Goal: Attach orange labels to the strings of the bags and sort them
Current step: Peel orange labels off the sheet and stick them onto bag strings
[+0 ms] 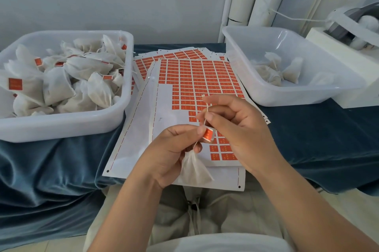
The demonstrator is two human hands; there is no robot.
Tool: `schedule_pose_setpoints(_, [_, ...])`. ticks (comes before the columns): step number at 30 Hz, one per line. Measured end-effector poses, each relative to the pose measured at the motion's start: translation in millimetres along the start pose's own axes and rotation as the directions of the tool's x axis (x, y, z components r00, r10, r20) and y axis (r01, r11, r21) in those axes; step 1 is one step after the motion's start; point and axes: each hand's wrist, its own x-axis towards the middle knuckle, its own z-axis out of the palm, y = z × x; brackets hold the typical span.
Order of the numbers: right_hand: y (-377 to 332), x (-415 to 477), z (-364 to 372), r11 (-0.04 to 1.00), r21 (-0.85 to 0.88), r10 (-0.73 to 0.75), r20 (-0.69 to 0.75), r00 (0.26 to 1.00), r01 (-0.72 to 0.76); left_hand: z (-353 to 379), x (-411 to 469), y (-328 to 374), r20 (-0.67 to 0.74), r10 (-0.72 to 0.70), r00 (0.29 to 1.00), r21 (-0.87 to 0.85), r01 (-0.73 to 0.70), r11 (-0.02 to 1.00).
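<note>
A small white cloth bag [194, 167] hangs below my left hand [170, 149], which grips its neck; its thumb pinches an orange label [208, 134]. The bag's white string [205, 111] runs up from the label. My right hand [235, 126] pinches this string between thumb and fingers, just above the label. Under both hands lies a sheet of orange labels [196, 83], with many labels gone from its lower left part.
A white tub [67, 122] at the left holds several bags with orange labels. A second white tub [303, 96] at the right holds a few bags without labels. More label sheets [176, 54] lie behind. A blue cloth [51, 165] covers the table.
</note>
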Motion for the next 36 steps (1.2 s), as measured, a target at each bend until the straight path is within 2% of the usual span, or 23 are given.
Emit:
schedule_pose_setpoints(6, [2.5, 0.4, 0.6, 0.999, 0.049, 0.020, -0.015, 1.000, -0.019, -0.5, 1.2, -3.5, -0.087, 0.128, 0.988, 0.039, -0.125, 0.991])
schedule_pose_setpoints(9, [5.0, 1.7, -0.2, 0.995, 0.086, 0.041, 0.002, 0.999, -0.041, 3.1, 1.5, -5.2, -0.183, 0.302, 0.936, 0.189, -0.268, 0.945])
schedule_pose_setpoints(11, [7.4, 4.6, 0.8, 0.993, 0.097, 0.067, -0.008, 0.998, -0.066, 5.1, 1.3, -6.3, -0.243, 0.383, 0.891, 0.281, -0.313, 0.907])
schedule_pose_setpoints(13, [9.7, 7.6, 2.0, 0.991, 0.029, 0.128, -0.031, 0.991, -0.127, 5.9, 0.9, -7.0, -0.273, 0.425, 0.863, 0.319, -0.336, 0.886])
schedule_pose_setpoints(15, [12.1, 7.6, 1.9, 0.973, -0.178, 0.150, 0.003, 0.989, -0.147, 6.3, 0.1, -7.1, -0.281, 0.454, 0.845, 0.358, -0.347, 0.867])
schedule_pose_setpoints(16, [14.4, 6.2, 1.9, 0.954, -0.279, 0.130, 0.049, 0.990, -0.111, 6.9, -0.3, -7.1, -0.281, 0.463, 0.841, 0.378, -0.346, 0.859])
schedule_pose_setpoints(18, [20.3, 2.3, 1.0, 0.928, -0.373, 0.060, 0.142, 0.988, -0.002, 8.0, -0.5, -6.9, -0.278, 0.467, 0.840, 0.405, -0.338, 0.850])
schedule_pose_setpoints(23, [23.9, 3.3, -2.6, 0.898, -0.414, -0.066, 0.205, 0.976, 0.148, 9.1, -0.5, -5.7, -0.244, 0.446, 0.861, 0.425, -0.319, 0.847])
schedule_pose_setpoints(27, [27.1, 2.6, -3.3, 0.915, -0.381, -0.050, 0.226, 0.973, 0.136, 11.0, 0.0, -6.2, -0.200, 0.415, 0.887, 0.426, -0.303, 0.852])
schedule_pose_setpoints(36, [29.9, -0.6, 0.2, 0.949, -0.310, 0.004, 0.189, 0.982, 0.056, 15.3, -0.5, -6.7, -0.156, 0.434, 0.887, 0.408, -0.343, 0.846])
